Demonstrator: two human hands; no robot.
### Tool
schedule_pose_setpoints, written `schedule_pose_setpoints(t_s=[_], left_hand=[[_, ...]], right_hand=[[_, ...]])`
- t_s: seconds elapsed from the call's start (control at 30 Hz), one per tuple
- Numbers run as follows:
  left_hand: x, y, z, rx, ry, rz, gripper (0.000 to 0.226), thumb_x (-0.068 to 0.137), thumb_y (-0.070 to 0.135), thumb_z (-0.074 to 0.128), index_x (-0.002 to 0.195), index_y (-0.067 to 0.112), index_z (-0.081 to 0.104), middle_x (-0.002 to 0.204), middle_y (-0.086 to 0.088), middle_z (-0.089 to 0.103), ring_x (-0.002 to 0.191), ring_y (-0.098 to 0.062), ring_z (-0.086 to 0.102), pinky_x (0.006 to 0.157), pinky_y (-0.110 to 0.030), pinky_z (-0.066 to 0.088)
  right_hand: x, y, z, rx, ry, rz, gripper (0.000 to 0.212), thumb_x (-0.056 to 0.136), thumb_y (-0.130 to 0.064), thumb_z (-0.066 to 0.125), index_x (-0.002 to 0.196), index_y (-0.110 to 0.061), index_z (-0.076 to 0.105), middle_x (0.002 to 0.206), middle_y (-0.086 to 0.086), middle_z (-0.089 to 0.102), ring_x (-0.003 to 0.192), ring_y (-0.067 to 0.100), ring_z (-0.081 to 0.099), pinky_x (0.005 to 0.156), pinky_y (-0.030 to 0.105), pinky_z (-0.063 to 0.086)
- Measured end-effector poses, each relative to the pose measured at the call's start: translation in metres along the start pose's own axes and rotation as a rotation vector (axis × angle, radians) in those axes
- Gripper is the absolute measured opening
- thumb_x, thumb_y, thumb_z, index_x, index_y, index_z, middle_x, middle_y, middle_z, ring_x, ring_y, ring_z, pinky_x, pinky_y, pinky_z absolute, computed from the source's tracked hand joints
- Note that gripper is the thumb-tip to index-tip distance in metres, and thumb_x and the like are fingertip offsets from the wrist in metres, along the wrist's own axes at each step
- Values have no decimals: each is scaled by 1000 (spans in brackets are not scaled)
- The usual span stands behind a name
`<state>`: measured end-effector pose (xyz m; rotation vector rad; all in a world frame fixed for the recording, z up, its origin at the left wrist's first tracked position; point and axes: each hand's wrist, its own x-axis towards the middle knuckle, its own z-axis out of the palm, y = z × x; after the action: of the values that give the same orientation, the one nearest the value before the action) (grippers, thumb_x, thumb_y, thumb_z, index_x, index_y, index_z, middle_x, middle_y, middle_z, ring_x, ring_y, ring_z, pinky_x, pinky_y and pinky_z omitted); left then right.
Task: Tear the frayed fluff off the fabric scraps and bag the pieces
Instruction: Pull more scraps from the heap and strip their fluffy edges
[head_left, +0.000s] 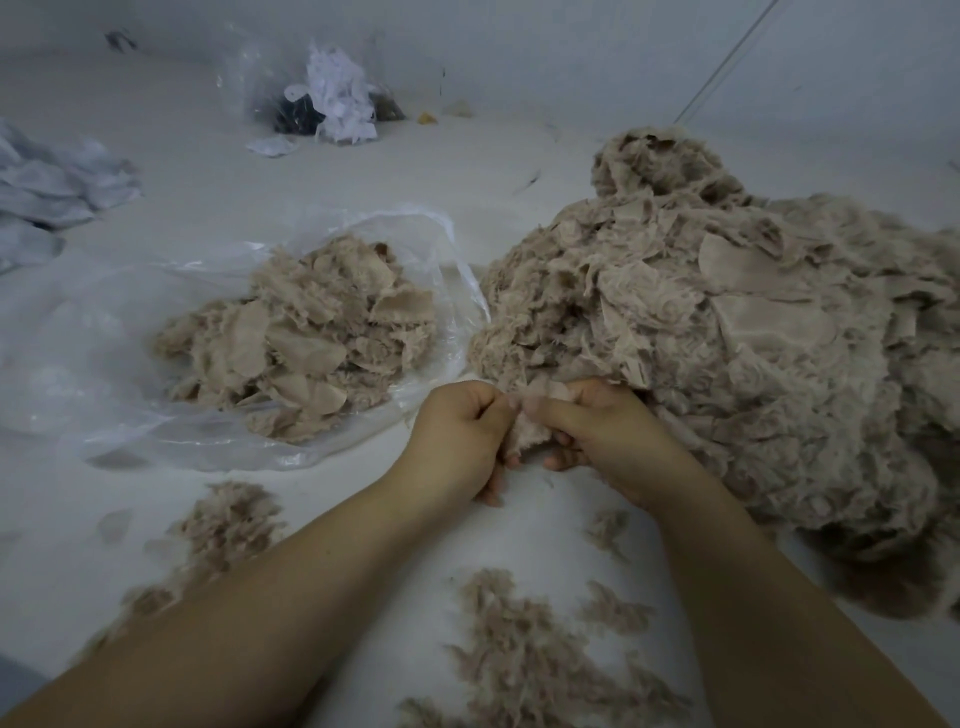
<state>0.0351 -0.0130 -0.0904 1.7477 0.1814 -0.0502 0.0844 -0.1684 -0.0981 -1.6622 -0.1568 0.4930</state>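
Observation:
A small beige fabric scrap (531, 428) with fluffy edges is held between both hands at the centre. My left hand (460, 434) pinches its left edge with curled fingers. My right hand (597, 423) grips its right side, thumb on top. A large heap of beige frayed scraps (727, 338) rises to the right, touching my right hand. A clear plastic bag (119, 332) lies open to the left, and a pile of scraps (306, 338) rests in its mouth.
Torn-off tufts of fluff (519, 649) lie scattered on the white surface (208, 182) near my forearms. At the back stands another clear bag (322, 98) with white and dark scraps. Pale crumpled fabric (47, 192) lies at the far left.

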Motion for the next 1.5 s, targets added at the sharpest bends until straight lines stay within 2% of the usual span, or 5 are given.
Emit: schedule_pose_setpoints(t_s=[0.3,0.83,1.1,1.3,1.5], left_hand=[[2,-3,-4,-139,149,39,53,104,33,47,56,9,47,43,-11,44,29,-19,34,34,-21,30],[-7,14,-25,165,-429,-94,38,72,26,86,77,-3,62,56,-13,64,39,-20,56,41,-25,46],[2,13,-16,100,-292,-120,44,98,28,60,56,15,54,44,-8,52,29,-15,38,34,-16,26],[40,30,-46,-715,145,110,45,92,54,51,96,10,58,72,-9,57,42,-18,44,42,-23,30],[49,13,-13,0,111,77,19,86,19,76,85,9,60,64,-10,59,39,-13,47,35,-20,32]], right_hand=[[1,-1,-2,96,48,56,17,85,-4,63,70,-10,59,53,-5,46,48,2,49,51,19,51],[3,3,-1,199,78,21,48,95,-21,60,48,-19,53,49,0,48,44,13,54,49,25,52],[0,3,-1,134,-22,-59,37,86,-36,65,81,0,60,54,-2,41,50,7,49,54,22,52],[-2,-1,1,168,31,-35,41,100,-25,53,65,-18,74,55,-6,40,50,4,42,58,22,54],[-5,-5,3,152,-2,-25,39,100,-25,54,64,-23,71,55,-8,41,51,2,42,57,21,53]])
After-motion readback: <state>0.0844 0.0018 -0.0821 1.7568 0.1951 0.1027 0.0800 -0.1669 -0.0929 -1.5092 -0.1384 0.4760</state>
